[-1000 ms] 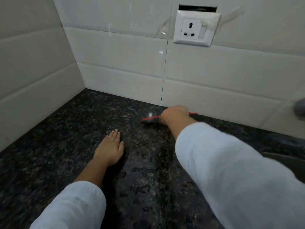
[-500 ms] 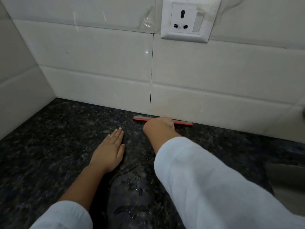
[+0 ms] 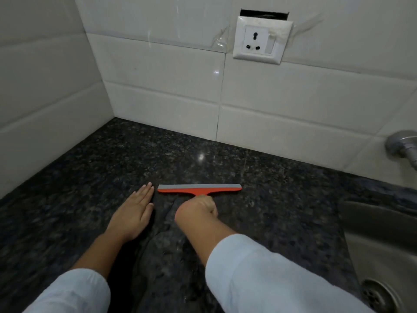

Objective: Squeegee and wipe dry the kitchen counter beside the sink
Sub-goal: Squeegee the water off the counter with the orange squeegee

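Note:
A red squeegee with a grey rubber blade lies flat against the dark speckled granite counter, its blade parallel to the back wall. My right hand is closed around its handle, which the fist hides. My left hand rests flat on the counter just left of the blade, fingers together and pointing at the wall. A wet streak with water beads runs along the counter between my two forearms.
White tiled walls meet in a corner at the back left. A white socket plate sits on the back wall. The steel sink with its drain lies at the right edge, below a metal tap base.
My right hand has pulled the squeegee back from the foot of the back wall toward me across the counter. My left hand has stayed flat in place.

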